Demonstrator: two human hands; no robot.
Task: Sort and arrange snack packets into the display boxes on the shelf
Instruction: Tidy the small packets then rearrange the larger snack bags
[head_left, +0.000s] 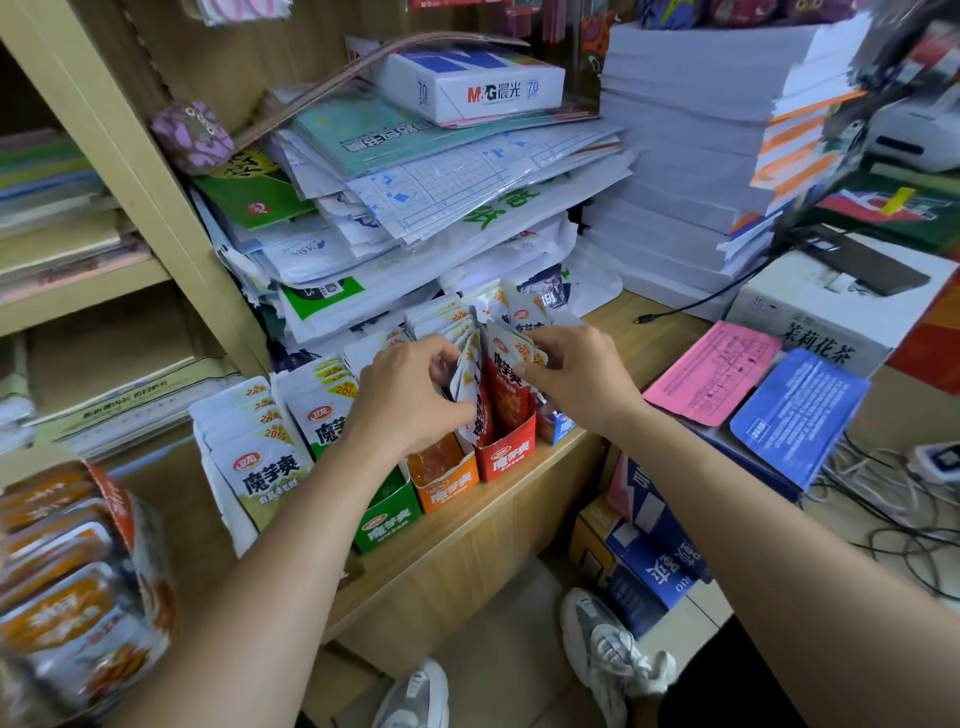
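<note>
Head view shows the green box (387, 522) on the shelf (623, 325) already packed, the red box (506, 460) part filled, and the orange box (449, 486) seemingly still low. The left hand (405, 400) curls its fingers round a fan of packets (467, 364) above the red box, while the right hand (576, 374) pinches a red packet (506, 387) standing in it.

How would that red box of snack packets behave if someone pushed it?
The red box is thin card, tall and narrow, so it probably slides easily and might tip. The packets in it look light and floppy, likely adding little steadiness.
</note>
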